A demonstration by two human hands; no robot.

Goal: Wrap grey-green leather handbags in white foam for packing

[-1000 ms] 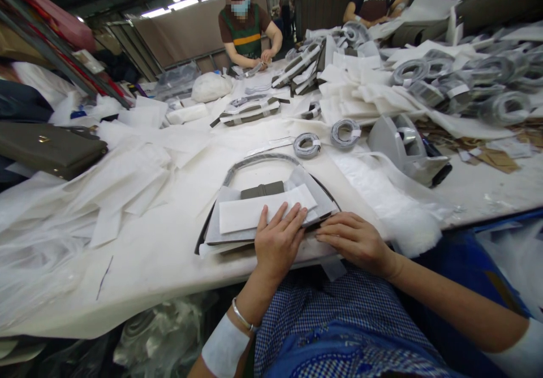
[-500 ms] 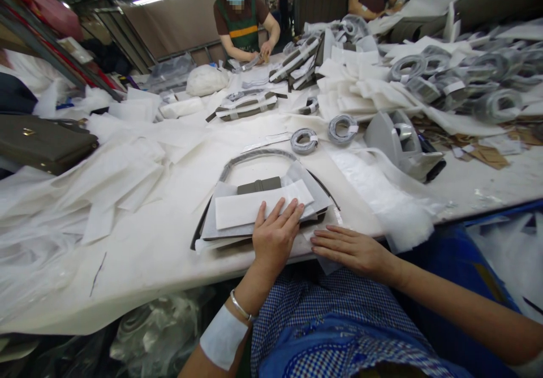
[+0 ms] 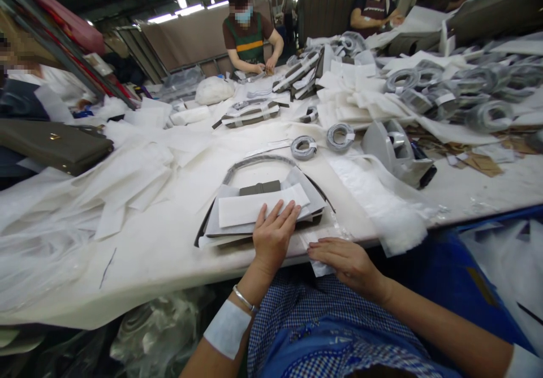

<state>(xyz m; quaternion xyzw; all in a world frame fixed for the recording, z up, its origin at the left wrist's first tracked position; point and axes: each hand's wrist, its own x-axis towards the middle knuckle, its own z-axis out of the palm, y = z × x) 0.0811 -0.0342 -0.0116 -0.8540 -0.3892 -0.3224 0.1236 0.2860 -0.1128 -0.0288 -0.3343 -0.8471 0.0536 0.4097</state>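
A flat grey bag [image 3: 259,188] with a curved handle lies on the white table [image 3: 169,248], wrapped in grey and white sheets. A white paper strip [image 3: 250,207] lies across it. My left hand [image 3: 274,235] presses flat on the strip's right end, fingers spread. My right hand [image 3: 343,261] rests at the table's near edge, fingers stretched over a thin clear or white sheet [image 3: 319,267] that hangs off the edge.
Loose white sheets [image 3: 127,180] cover the left of the table, beside a dark green bag [image 3: 51,146]. Two rolled grey straps [image 3: 304,147] and a grey tape dispenser [image 3: 396,149] lie beyond. Wrapped strap coils [image 3: 475,101] pile at right. Two people [image 3: 249,33] work at the far end.
My right hand has slid back from the bag's right corner to the table edge, drawing the thin sheet with it. My left hand has stayed flat on the strip.
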